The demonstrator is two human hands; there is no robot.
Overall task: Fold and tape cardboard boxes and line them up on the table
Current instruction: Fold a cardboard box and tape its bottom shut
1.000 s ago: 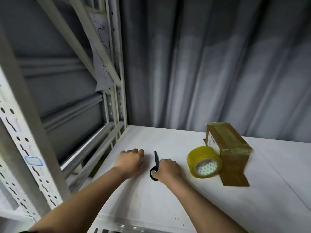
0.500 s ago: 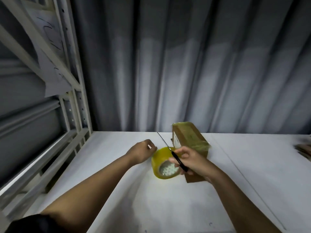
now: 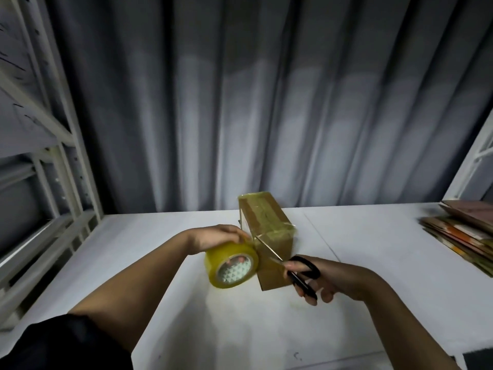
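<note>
A small brown cardboard box (image 3: 266, 222), wrapped in clear tape, stands on the white table (image 3: 373, 276). A yellow tape roll (image 3: 231, 265) sits against the box's left side, and my left hand (image 3: 216, 237) grips the roll from above. My right hand (image 3: 324, 279) holds black-handled scissors (image 3: 298, 271) to the right of the roll. Their open blades point up-left across the front of the box, at the strip of tape between roll and box.
A stack of flattened cardboard sheets (image 3: 464, 231) lies at the table's right edge. White metal shelving (image 3: 53, 182) stands on the left and a grey curtain (image 3: 266, 102) hangs behind the table.
My left hand moved from the bare table onto the tape roll. My right hand picked up the scissors and carried them rightwards to the box. The camera view swung right.
</note>
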